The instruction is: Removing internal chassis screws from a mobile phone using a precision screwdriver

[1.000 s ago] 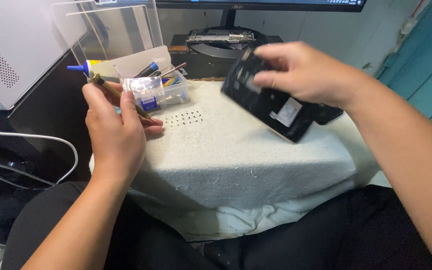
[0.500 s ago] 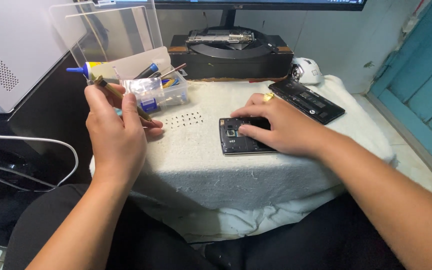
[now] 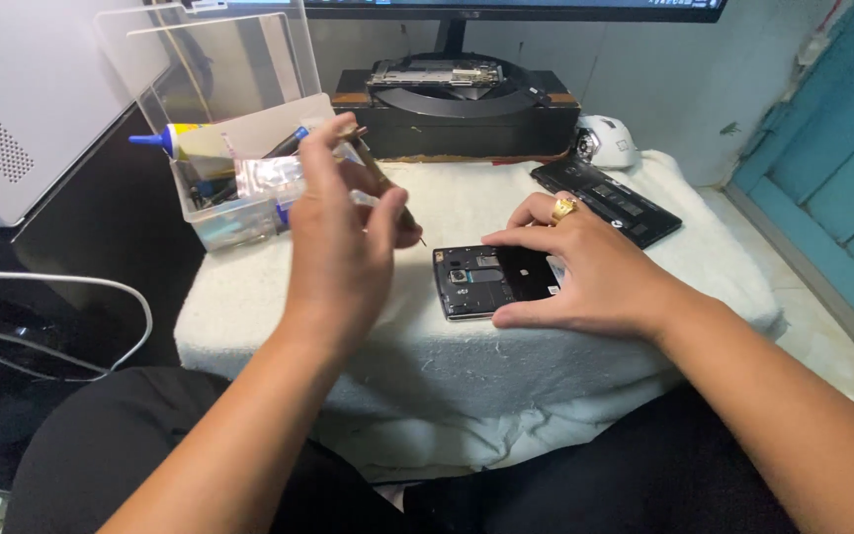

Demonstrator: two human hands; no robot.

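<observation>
Both hands work over an opened phone (image 3: 491, 281) lying flat on a white cloth (image 3: 249, 316)

Right hand (image 3: 585, 272) lies spread on the phone's right half, fingers apart, pinning it so it cannot slide; left hand (image 3: 338, 237), raised just left of the phone, pinches a thin screwdriver (image 3: 387, 193) with its tip slanting down towards it. A clear box of tools (image 3: 234, 193) sits further left, a black back cover (image 3: 610, 203) behind the phone

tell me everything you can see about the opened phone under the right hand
The opened phone is a black slab lying flat, back side up, on the white cloth covering the table. Its back cover is off, exposing a dark inner frame with a camera module and small metallic parts near its left end. The right hand rests on its right half, fingers spread, hiding that end. The left hand hovers beside it with a thin screwdriver, not touching.
</observation>
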